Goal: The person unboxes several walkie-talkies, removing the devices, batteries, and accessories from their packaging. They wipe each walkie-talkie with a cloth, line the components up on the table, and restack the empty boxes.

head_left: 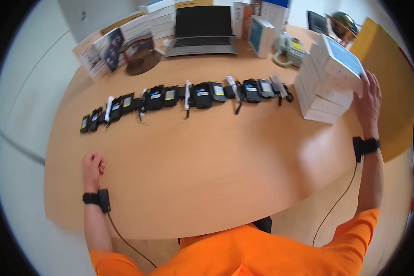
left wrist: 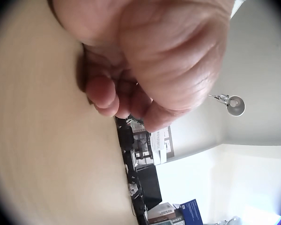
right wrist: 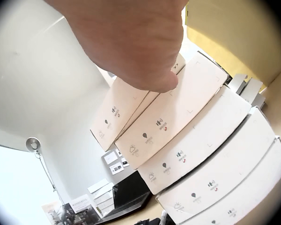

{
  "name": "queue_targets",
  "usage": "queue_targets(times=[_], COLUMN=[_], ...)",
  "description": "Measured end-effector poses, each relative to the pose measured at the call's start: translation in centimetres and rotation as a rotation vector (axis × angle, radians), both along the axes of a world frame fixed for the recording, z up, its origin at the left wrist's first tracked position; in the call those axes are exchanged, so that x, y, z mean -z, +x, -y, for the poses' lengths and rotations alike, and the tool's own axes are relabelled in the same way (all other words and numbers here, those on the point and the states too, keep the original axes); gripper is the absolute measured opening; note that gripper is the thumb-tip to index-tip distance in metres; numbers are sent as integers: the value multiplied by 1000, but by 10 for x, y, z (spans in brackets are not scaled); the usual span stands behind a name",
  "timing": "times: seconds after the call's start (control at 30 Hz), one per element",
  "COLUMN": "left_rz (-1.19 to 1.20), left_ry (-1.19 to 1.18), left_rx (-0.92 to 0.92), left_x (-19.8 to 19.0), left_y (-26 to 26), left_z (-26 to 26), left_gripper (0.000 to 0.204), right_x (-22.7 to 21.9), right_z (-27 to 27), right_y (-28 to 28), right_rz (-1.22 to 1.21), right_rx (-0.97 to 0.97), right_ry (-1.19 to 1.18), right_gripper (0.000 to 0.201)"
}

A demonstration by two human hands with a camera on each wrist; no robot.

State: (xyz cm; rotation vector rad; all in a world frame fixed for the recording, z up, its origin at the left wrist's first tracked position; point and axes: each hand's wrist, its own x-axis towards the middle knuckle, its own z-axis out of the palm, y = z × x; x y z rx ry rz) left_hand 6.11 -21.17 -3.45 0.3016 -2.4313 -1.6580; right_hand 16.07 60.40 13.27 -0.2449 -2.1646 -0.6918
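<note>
A stack of white boxes (head_left: 324, 99) stands at the table's right end. My right hand (head_left: 370, 99) grips the right end of the top box (head_left: 342, 55), which has a blue picture on its lid. In the right wrist view the thumb lies at the edge of this box (right wrist: 119, 110), which sits at a slight angle to the box below; the other fingers are hidden. My left hand (head_left: 93, 168) rests on the table's left part, its fingers loosely curled, holding nothing. Ahead of it runs a row of black handheld devices (head_left: 155, 97) with batteries, cables and small plastic-wrapped pieces.
An open laptop (head_left: 202, 32) stands at the back of the table (head_left: 193, 170). Beside it are booklets (head_left: 108, 48), a round dark stand (head_left: 142, 62) and an upright white box (head_left: 261, 37). A desk phone (head_left: 290, 49) sits behind the stack. A yellow panel (head_left: 391, 92) rises at the right.
</note>
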Motion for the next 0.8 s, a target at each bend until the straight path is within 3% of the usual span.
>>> queue_targets(times=[0.17,0.27,0.33,0.4,0.5,0.73,0.8], left_rz=[-15,-28,-17,-5,95,168,45], left_ry=[35,49,23,160,350,325,302], left_rx=[-125,-126,41,280,523,797,849], left_x=[0,-16,-27,-33,-68,-57,-38], left_y=[6,28,39,45,62,53,48], left_z=[-17,-74,-120,-161,-221,-246,-244], left_gripper=[23,21,21,25,47,54,53], right_x=[-16,-4,7,33,47,78,78], right_z=[48,105,146,183,235,276,285], right_y=[23,60,89,103,104,98,98], right_rz=[-60,-102,70,257,500,563,559], right_rx=[-272,-481,-648,-810,-942,-1003,-987], right_ry=[-2,-208,-293,-450,-519,-440,-410], right_gripper=[65,66,74,80,62,62,65])
